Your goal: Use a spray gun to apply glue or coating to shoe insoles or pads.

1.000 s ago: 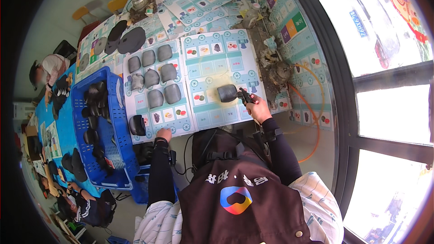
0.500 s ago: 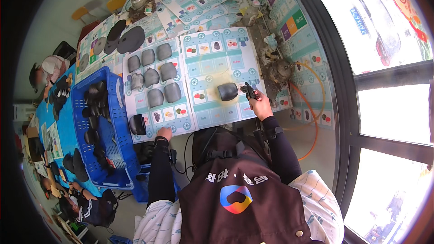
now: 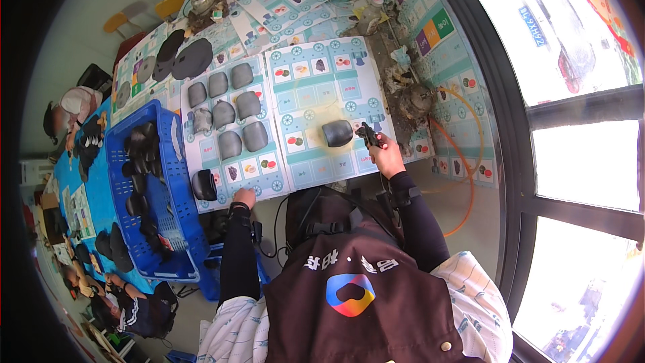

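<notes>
My workshop bench by a big window, printed sorting sheets, blue crate of dark moulded parts, co-workers nearby.

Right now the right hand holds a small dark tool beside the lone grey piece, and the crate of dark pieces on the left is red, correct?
Not quite: the crate is blue, not red, as the head view shows. The right hand does hold a small dark tool beside the lone grey piece.

blue crate of dark parts; grey pads on sheet; orange hose
</notes>
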A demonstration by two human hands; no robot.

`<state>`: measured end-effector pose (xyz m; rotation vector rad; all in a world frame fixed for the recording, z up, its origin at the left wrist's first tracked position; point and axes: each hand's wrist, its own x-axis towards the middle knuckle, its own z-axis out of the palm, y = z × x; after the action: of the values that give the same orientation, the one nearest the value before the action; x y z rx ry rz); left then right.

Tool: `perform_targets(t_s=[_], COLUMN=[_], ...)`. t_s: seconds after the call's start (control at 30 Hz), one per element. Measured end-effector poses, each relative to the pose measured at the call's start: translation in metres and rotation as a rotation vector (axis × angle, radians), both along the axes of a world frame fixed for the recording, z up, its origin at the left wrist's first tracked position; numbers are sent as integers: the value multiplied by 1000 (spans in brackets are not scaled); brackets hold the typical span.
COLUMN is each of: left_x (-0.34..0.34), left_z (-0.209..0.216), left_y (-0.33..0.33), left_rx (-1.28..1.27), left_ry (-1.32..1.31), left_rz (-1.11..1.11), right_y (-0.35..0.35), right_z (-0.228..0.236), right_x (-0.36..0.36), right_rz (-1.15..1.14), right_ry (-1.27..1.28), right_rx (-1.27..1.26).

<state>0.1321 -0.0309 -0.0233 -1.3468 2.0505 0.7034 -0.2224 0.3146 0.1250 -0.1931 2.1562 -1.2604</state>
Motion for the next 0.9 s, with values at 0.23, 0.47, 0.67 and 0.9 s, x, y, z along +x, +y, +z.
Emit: perform_targets(t_s=[0.23,0.47,0.67,0.9], left_x=[9,-4,20,3], left_z=[-11,-11,-32,-13], left_y=[-3,-1,-9,-1], left_rx=[-28,-18,-11,-26], left_ry=[24,45,11,31], left_rz=[-34,-62,-90,20], right_y=[-14,-14,-19,4], right_z=[5,3,0,1], right_x=[10,7,13,17], right_rz=[52,-43,33,127], right_ry=[-10,-14,-30,-87], right_rx=[-60,-43,-36,-60])
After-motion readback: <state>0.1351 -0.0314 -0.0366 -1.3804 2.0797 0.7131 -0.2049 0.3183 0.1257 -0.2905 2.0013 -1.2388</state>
